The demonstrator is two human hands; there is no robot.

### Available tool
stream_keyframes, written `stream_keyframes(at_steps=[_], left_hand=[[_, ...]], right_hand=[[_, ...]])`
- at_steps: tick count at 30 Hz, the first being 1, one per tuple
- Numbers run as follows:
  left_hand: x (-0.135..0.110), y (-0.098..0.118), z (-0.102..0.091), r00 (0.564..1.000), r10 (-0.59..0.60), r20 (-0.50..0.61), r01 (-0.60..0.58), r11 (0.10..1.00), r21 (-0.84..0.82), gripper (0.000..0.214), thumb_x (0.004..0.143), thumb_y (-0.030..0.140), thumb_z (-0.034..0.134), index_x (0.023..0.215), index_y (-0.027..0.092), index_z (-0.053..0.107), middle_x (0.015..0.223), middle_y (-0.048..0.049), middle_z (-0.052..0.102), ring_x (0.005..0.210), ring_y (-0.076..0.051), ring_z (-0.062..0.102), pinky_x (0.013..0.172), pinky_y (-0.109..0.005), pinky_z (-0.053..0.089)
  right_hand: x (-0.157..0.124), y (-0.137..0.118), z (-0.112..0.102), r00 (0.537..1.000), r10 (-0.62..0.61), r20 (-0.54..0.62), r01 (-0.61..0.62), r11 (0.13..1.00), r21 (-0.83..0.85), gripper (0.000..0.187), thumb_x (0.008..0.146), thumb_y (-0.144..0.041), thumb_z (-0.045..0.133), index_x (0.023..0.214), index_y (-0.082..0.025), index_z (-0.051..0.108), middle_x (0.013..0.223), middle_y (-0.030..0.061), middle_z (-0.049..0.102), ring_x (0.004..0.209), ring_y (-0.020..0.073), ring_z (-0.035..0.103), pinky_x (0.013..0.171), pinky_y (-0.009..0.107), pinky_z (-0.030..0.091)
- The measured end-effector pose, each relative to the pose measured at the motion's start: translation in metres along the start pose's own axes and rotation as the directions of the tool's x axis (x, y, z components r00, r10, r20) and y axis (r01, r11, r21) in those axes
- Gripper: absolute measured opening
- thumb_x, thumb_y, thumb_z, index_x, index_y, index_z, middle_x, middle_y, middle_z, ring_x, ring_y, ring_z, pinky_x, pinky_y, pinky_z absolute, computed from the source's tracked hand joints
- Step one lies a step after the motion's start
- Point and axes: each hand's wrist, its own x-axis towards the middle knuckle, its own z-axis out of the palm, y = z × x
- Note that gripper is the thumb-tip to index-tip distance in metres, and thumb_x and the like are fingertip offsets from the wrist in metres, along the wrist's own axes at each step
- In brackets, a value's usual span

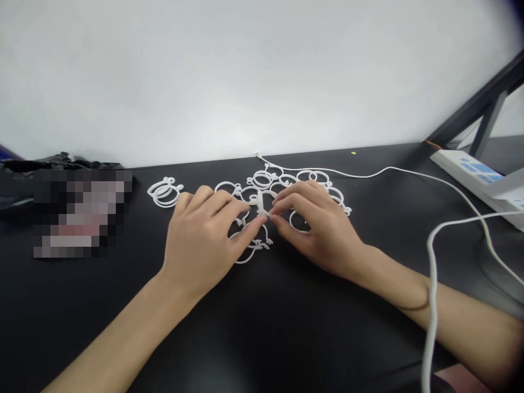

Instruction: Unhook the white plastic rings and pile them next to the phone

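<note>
My right hand is closed, with thumb and fingertips pinching a white plastic ring that has a small loop at its side. From the other side, my left hand curls its thumb and index finger against the same ring; the exact contact is partly hidden. Around and beneath the fingers lie several similar white rings with little loops and tabs, loosely overlapping. A small stack of such rings sits apart, just left of my left hand.
A pale wall rises behind the black table. A white cable runs rightward along the back; a thicker white cord crosses above my right forearm. A white power strip is at right, black plastic at left beside a blurred patch.
</note>
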Motion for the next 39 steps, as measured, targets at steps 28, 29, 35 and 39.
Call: stream_keyframes(at_steps=[28, 29, 35, 39], left_hand=[[0.000, 0.005, 0.000, 0.997, -0.017, -0.079, -0.002, 0.973, -0.232, 0.015, 0.093, 0.031, 0.061, 0.092, 0.018, 0.067, 0.087, -0.0024, 0.069, 0.080, -0.017, 0.064, 0.072, -0.032, 0.046], [0.000, 0.009, -0.001, 0.996, -0.054, -0.078, 0.030, 0.959, -0.281, 0.013, 0.093, 0.029, 0.061, 0.092, 0.018, 0.067, 0.088, -0.0022, 0.069, 0.082, -0.017, 0.064, 0.073, -0.031, 0.047], [0.003, 0.020, -0.009, 0.969, -0.245, -0.037, 0.199, 0.857, -0.475, 0.006, 0.091, 0.022, 0.061, 0.087, 0.018, 0.065, 0.093, 0.0000, 0.065, 0.082, -0.012, 0.062, 0.076, -0.024, 0.048], [0.001, 0.016, -0.007, 0.986, -0.157, -0.047, 0.122, 0.895, -0.429, 0.005, 0.092, 0.019, 0.058, 0.088, 0.018, 0.061, 0.082, 0.0023, 0.067, 0.067, -0.011, 0.058, 0.067, -0.025, 0.044]], right_hand=[[-0.004, -0.004, 0.000, 0.995, 0.067, -0.071, -0.047, 0.964, 0.260, 0.005, 0.091, -0.013, 0.058, 0.088, -0.018, 0.057, 0.088, 0.0037, 0.065, 0.082, 0.0137, 0.062, 0.074, 0.028, 0.051], [-0.004, -0.006, 0.000, 0.996, 0.057, -0.067, -0.035, 0.956, 0.292, 0.006, 0.091, -0.013, 0.059, 0.089, -0.018, 0.057, 0.090, 0.0041, 0.065, 0.083, 0.0138, 0.062, 0.075, 0.028, 0.052], [-0.003, -0.012, 0.000, 0.995, 0.044, -0.094, -0.009, 0.941, 0.338, 0.004, 0.092, -0.015, 0.058, 0.090, -0.019, 0.058, 0.092, 0.0044, 0.062, 0.084, 0.0133, 0.061, 0.073, 0.027, 0.053], [-0.004, -0.013, -0.004, 0.986, 0.147, -0.075, -0.110, 0.924, 0.367, 0.023, 0.090, -0.021, 0.061, 0.111, -0.021, 0.052, 0.095, 0.0032, 0.060, 0.073, 0.0117, 0.061, 0.066, 0.027, 0.054]])
